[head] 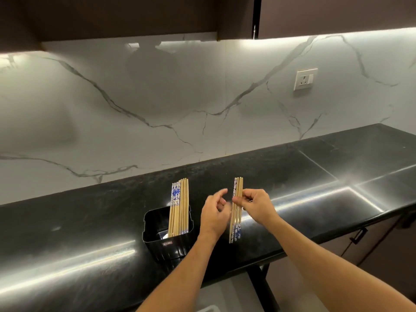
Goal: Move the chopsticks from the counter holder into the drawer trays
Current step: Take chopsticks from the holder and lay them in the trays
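I see a black plastic holder (pixel 167 240) standing on the near part of the black counter (pixel 315 176), just left of my two hands. It is a squarish open-topped tub, and a bundle of wooden chopsticks (pixel 179 208) stands in it, leaning against its far right corner. Most of these are plain light wood; a few at the left of the bundle show blue-and-white patterned ends pointing up, and a couple show the same pattern low down near the rim. The rest of the holder looks mostly empty, with something pale at the bottom that I cannot make out.

My right hand (pixel 254 204) is closed in a pinch on a small bunch of chopsticks (pixel 236 210), held upright above the counter to the right of the holder. That bunch is mixed: some patterned ends point up, some point down, and its lower tips hang in front of the counter's near edge. My left hand (pixel 213 212) is just beside the bunch on its left, fingers loosely curled and apart, gripping nothing; its fingertips are blurred.

Behind the counter rises a white marble backsplash (pixel 157 97) with a wall socket (pixel 305 79) at the right. Below the counter edge, between my forearms, I see a pale surface I cannot identify
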